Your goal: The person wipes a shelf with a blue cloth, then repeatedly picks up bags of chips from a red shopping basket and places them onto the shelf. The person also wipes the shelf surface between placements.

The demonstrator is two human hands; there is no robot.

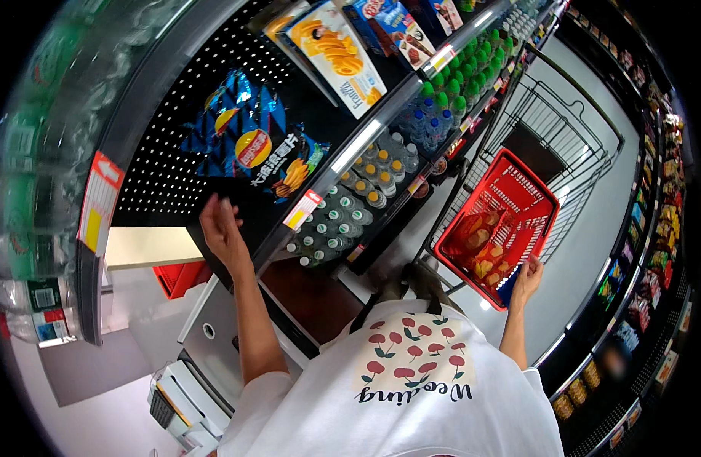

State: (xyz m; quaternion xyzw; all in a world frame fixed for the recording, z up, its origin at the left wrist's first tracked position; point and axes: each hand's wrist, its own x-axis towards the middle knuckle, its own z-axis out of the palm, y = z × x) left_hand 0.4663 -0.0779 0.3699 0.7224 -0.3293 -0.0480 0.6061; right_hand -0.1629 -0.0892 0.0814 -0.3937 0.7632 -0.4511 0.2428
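My left hand (221, 225) is raised at the shelf front, fingers loosely bent and nothing visible in them, just below blue Lay's chip bags (259, 137) lying on a black perforated shelf (170, 165). At the near right corner of a red plastic shopping basket (499, 225) is my right hand (527, 280). It is beside the rim and a dark blue item (507, 288); whether it grips either is unclear. Red and orange snack packs (482, 245) lie in the basket, which rests on a wire shopping cart (556, 123).
Snack boxes (336, 57) stand beyond the chip bags. Bottles with white caps (333, 225), yellow caps (373, 174) and green caps (470, 74) fill a lower shelf. Large bottles (27, 171) are at the far left. Snack shelves (642, 228) line the aisle's right side.
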